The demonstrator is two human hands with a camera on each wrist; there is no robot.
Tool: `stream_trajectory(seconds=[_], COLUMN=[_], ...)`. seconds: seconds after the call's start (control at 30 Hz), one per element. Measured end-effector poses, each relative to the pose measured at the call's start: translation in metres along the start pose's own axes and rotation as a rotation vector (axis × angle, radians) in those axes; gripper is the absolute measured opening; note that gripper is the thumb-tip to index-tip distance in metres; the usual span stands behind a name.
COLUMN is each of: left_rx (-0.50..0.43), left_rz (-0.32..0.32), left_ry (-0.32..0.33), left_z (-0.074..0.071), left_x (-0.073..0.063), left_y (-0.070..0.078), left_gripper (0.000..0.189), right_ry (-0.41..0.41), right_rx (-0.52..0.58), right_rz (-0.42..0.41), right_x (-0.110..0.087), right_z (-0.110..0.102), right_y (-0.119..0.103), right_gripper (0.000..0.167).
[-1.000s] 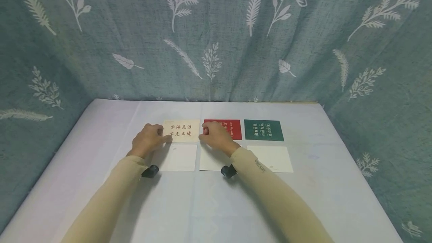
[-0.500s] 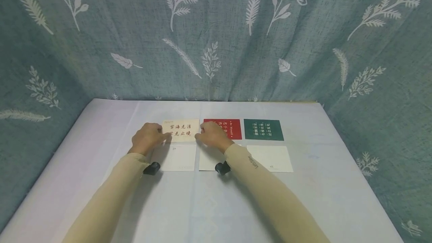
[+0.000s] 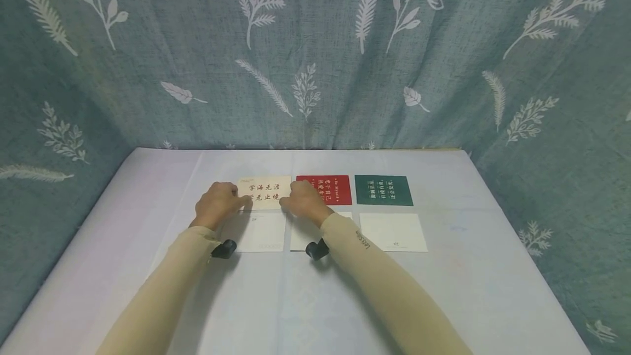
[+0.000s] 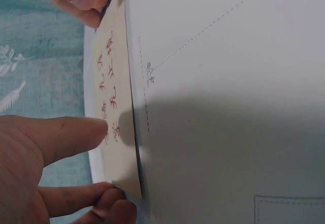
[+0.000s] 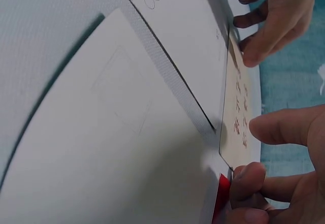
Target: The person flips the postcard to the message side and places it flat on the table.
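Cream card (image 3: 266, 188) with reddish-brown Chinese lettering lies flat on the white surface (image 3: 453, 311), at the left end of the far row, between the two hands. The left hand (image 3: 217, 201) is ungripped, bent fingers at the card's left end, thumb extended over its face. The right hand (image 3: 307, 200), likewise loose, is at the opposite end, partly covering a red card (image 3: 339, 190). Beyond that lies a green card (image 3: 383, 190). Three white cards (image 3: 393, 232) form the nearer row.
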State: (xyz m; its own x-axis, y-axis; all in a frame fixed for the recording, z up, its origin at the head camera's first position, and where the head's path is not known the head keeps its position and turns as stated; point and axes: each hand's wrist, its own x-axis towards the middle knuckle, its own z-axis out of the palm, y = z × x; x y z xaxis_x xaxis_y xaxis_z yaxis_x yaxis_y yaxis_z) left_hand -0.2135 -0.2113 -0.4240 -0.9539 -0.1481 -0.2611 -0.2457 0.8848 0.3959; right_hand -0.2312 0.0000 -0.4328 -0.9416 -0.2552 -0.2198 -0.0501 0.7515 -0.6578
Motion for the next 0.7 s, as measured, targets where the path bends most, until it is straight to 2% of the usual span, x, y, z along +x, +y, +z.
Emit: stream_trajectory(seconds=[0.17,0.4,0.5,0.7], left_rx=[-0.026,-0.095,-0.125,-0.169], left_rz=[0.007,0.037,0.050,0.068], left_ry=[0.018,0.077,0.108,0.175], left_z=[0.000,-0.005,-0.009,-0.012], left_x=[-0.001,-0.006,-0.009,-0.013], left_y=[-0.003,-0.009,-0.011,-0.013], left_gripper=[0.055,0.056,0.054,0.052], right_ry=[0.010,0.055,0.081,0.108], right_rx=[0.062,0.127,0.142,0.201], right_rz=[-0.013,-0.063,-0.077,-0.045], right_x=[0.004,0.005,0.004,0.001], right_z=[0.001,-0.004,-0.006,-0.008], right_y=[0.004,0.005,0.005,0.003], right_gripper=[0.014,0.023,0.017,0.045])
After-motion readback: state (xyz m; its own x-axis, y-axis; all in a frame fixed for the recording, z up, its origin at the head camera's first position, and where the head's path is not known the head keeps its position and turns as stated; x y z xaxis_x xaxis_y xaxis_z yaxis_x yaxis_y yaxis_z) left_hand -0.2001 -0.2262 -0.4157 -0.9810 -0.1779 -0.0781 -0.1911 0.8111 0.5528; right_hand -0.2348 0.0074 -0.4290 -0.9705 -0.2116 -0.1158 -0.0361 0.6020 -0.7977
